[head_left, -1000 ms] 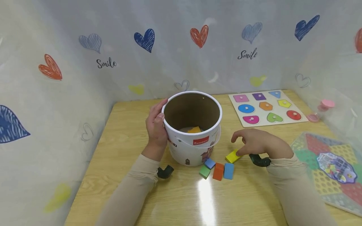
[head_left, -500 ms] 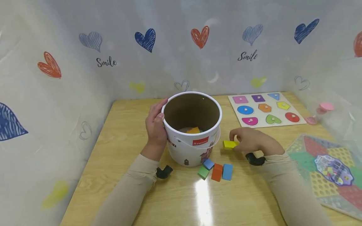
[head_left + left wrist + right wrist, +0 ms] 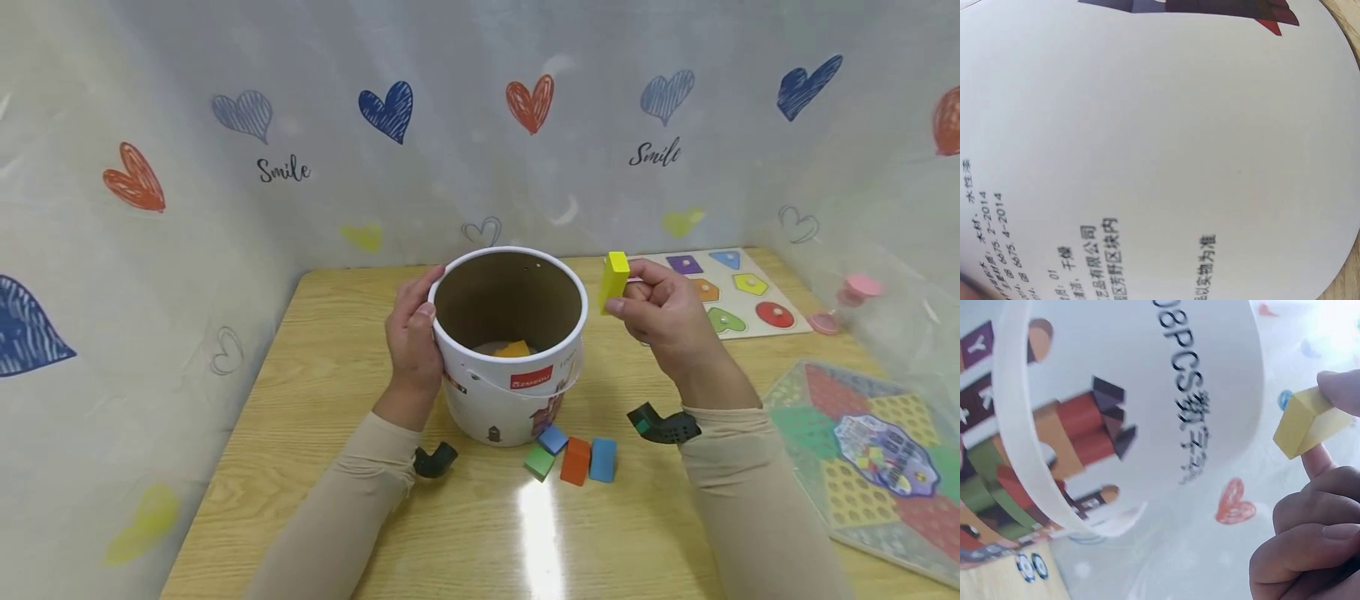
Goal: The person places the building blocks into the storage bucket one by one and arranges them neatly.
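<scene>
A white bucket [image 3: 487, 400] with printed pictures and a thin handle stands on the wooden table, an orange block [image 3: 514, 349] visible at its bottom. My left hand [image 3: 414, 337] holds the bucket's left rim, thumb outside near the top. Just right of the bucket, at about rim height, my right hand [image 3: 667, 312] pinches a yellow block [image 3: 614, 282] upright between thumb and index finger. The right wrist view shows this yellow block [image 3: 1310, 422] beside the bucket wall [image 3: 1210, 394], other fingers curled below. Printed bucket wall [image 3: 1166, 137] fills the left wrist view.
In front of the bucket lie a small blue block [image 3: 553, 438], a green block [image 3: 539, 462], a red block [image 3: 575, 461] and a light blue block [image 3: 603, 460]. A shape puzzle board [image 3: 750, 312] lies at the back right, near a pink hourglass-like object [image 3: 858, 287]. A coloured game board [image 3: 862, 450] lies right.
My right hand has picked the yellow block up off the table and raised it beside the bucket rim, turning it upright. The left hand has stayed on the bucket.
</scene>
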Demonstrator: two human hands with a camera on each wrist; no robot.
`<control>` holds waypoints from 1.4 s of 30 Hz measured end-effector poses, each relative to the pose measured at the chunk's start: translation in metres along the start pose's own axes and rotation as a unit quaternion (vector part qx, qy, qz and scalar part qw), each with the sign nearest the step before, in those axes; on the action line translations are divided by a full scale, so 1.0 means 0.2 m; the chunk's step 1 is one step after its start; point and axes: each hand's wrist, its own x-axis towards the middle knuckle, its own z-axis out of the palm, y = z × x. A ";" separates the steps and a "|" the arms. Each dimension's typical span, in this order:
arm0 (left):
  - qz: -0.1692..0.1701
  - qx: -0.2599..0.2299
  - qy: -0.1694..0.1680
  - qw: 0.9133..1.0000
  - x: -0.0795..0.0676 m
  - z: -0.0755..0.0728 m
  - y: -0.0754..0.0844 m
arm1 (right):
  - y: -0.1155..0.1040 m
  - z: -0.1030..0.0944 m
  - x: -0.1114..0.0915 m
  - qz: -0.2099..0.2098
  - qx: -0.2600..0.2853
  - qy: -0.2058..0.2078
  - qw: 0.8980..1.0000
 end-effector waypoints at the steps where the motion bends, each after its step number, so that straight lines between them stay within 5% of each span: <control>1: 0.000 0.001 -0.003 1.000 0.00 0.00 0.00 | 0.01 0.01 0.00 0.003 0.000 0.000 1.000; 10: 0.004 0.004 -0.017 1.000 0.00 0.00 0.00 | 0.08 0.09 0.00 0.045 -0.041 -0.019 0.998; 22: 0.020 -0.003 -0.019 1.000 0.00 0.00 -0.03 | 0.02 0.02 -0.01 0.015 -0.065 -0.007 0.998; 25: 0.019 -0.004 -0.022 1.000 0.00 0.00 -0.01 | 0.01 -0.04 -0.01 0.063 -0.149 0.015 0.987; 27: 0.018 -0.006 -0.021 1.000 0.00 0.00 -0.02 | 0.03 -0.08 -0.01 0.119 -0.242 0.002 0.963; 30: 0.016 -0.003 -0.016 1.000 0.00 -0.02 -0.07 | 0.09 -0.08 -0.01 0.200 -0.376 -0.091 0.900; 33: 0.013 0.004 -0.009 1.000 0.01 -0.03 -0.14 | 0.14 -0.06 -0.02 0.249 -0.429 -0.216 0.841; 36: 0.008 0.010 -0.009 1.000 0.02 -0.04 -0.17 | 0.18 -0.04 -0.04 0.273 -0.446 -0.299 0.798; 42: 0.005 -0.003 -0.009 1.000 0.02 -0.03 -0.18 | 0.27 -0.04 -0.13 0.333 -0.517 -0.321 0.721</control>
